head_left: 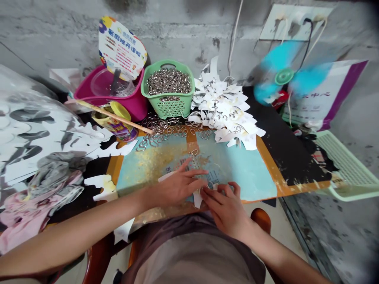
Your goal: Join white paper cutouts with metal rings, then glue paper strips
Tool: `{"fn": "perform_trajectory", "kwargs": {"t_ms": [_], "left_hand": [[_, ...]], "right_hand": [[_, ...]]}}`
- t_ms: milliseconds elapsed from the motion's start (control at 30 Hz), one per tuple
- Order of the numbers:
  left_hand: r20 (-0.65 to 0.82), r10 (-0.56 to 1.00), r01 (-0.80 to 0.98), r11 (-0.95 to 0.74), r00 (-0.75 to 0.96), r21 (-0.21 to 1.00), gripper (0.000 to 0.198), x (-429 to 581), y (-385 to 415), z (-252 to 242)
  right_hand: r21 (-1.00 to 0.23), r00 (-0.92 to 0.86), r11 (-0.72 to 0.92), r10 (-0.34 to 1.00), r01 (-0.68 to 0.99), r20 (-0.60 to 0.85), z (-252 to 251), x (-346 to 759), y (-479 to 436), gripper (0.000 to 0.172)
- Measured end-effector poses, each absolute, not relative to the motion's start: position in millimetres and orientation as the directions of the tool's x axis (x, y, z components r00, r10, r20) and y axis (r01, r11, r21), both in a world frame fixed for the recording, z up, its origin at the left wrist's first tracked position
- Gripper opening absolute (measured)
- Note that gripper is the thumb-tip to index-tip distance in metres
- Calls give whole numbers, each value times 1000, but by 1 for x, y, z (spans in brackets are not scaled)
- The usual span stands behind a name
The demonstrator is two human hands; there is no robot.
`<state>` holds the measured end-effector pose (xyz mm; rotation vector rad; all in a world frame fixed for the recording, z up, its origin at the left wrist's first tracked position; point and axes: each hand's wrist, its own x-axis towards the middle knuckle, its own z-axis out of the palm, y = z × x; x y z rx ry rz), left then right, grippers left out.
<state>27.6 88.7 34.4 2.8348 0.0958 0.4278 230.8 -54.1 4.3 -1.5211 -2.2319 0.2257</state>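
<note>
Left hand [177,187] lying open, fingers spread, pressing printed paper slip [212,182] on desk [284,167], 12 o'clock from body; right hand [225,210] pinching slip's near edge. Ringed paper cutouts [222,112] piling at 1 o'clock; green basket [168,107] holding many unused metal rings [168,81] at 12 o'clock.

Room over the blue board [248,177], loose metal rings [166,128] beyond

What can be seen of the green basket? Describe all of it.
The light-green plastic basket is rectangular with rounded corners, its walls a lattice of small holes, with a handle opening in the far rim. It stands upright, heaped with silvery metal rings, between a magenta plastic tub and a pile of white paper cut-outs.
</note>
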Motion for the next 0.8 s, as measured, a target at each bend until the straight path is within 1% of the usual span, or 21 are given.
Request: {"fn": "perform_trajectory", "kwargs": {"t_ms": [100,167,300,400,467,533,667,733,800], "left_hand": [[279,108,13,-947,954,321,28,35,96,32],[276,119,25,-946,954,323,24,38,98,36],[246,83,20,-969,966,247,18,35,92,42],[283,53,5,-986,958,168,16,28,83,35],[321,70,26,-990,945,139,16,23,79,28],[342,122,69,-984,932,165,17,19,76,23],[352,218,124,-955,910,270,26,15,78,26],[323,214,119,-950,922,289,33,15,80,30],[301,180,93,-955,937,282,38,18,83,33]], "right_hand": [[-369,-327,380,924,848,201,7,231,-54,45],[-381,-328,377,926,844,189,8,231,-53,47],[-426,-289,344,938,837,190,9,230,-53,45],[-435,-296,347,938,831,181,9,230,-53,45],[-415,-323,370,929,831,181,9,230,-53,47],[-394,-335,382,924,836,185,9,231,-53,48],[-376,-333,381,924,845,186,7,231,-53,47],[-374,-333,377,926,847,179,7,230,-53,47],[-373,-333,373,928,850,169,7,230,-53,48]]}}
